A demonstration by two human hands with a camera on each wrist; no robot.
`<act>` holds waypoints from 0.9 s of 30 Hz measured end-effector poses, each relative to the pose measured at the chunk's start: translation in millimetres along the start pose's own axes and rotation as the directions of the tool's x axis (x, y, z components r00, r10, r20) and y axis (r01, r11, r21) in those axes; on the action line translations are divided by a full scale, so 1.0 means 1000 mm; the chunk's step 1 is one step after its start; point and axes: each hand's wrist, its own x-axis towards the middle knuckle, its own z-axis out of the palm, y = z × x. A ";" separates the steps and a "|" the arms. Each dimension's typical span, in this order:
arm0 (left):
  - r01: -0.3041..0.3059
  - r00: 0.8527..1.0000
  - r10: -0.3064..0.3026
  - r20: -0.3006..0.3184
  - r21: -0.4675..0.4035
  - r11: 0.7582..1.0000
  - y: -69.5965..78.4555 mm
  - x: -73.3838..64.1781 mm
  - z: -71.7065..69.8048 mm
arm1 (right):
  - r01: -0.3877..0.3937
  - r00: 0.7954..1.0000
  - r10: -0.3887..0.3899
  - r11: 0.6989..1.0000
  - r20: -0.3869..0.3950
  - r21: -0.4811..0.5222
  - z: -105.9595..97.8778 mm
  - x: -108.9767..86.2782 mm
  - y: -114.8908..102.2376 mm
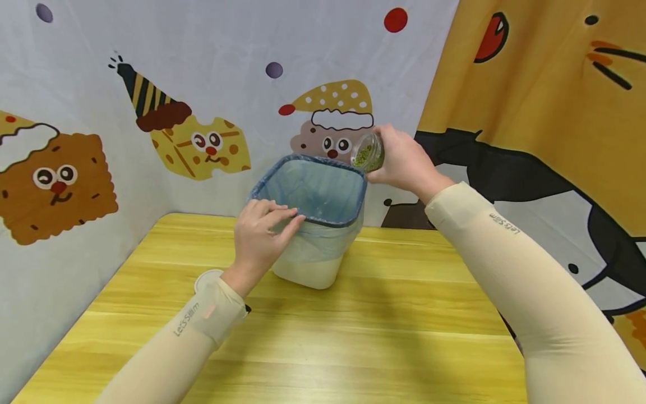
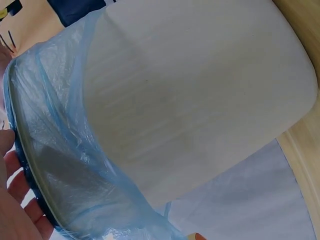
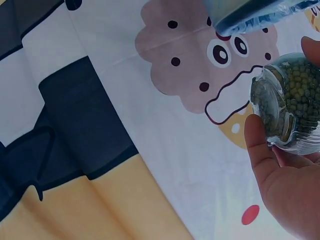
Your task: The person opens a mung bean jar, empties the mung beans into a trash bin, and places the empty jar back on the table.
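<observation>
My right hand [image 1: 404, 160] grips a clear glass jar [image 1: 370, 152] of small green beans, likely mung beans. The jar is tipped on its side near the right rim of a trash bin [image 1: 308, 272], its mouth facing left. In the right wrist view, beans fill much of the jar [image 3: 300, 95], and the thumb and fingers hold it from both sides. At the bin's front-left rim is my left hand [image 1: 262, 233], with its fingers over the edge. The left wrist view shows these fingers [image 2: 20, 187] against the rim, their tips partly hidden.
A translucent blue bag [image 1: 323, 188] lines the pale bin and folds over its rim. Under the left wrist, a white round object [image 1: 206, 279] lies partly hidden on the wooden table [image 1: 313, 342]. Cartoon-printed cloth [image 1: 212, 67] hangs behind and at the sides.
</observation>
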 end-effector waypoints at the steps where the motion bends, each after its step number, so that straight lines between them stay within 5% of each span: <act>1: -0.001 1.000 0.001 -0.003 -0.002 1.000 0.000 0.000 0.000 | 0.008 1.000 -0.008 1.000 -0.001 -0.010 -0.001 0.001 -0.001; 27: -0.021 1.000 0.021 -0.012 0.006 1.000 -0.001 0.001 0.001 | 0.070 0.997 -0.066 0.985 0.035 -0.159 -0.003 0.010 -0.018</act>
